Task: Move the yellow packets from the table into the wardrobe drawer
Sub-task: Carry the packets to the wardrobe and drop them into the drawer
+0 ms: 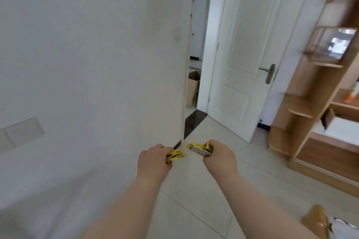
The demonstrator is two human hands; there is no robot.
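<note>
While left hand (153, 161) and right hand (220, 156) grip yellow packets (175, 156) above floor tiles (200, 196), white wall (77, 64) left of fingers (165, 149), open door (246, 54) beyond, wooden shelving (300, 110) rightward.

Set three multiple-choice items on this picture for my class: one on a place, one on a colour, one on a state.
1. Where does the wooden shelf unit stand relative to the white door?
A. to its left
B. in front of it
C. to its right

2. What colour are the packets gripped by the left hand and right hand?
A. yellow
B. red
C. blue

3. How is the white door?
A. shut
B. open
C. off its hinges

Answers:
1 C, the unit fills the right edge, past the door's handle side.
2 A, yellow shows at both fists.
3 B, the doorway beside it reveals a cardboard box beyond.
</note>
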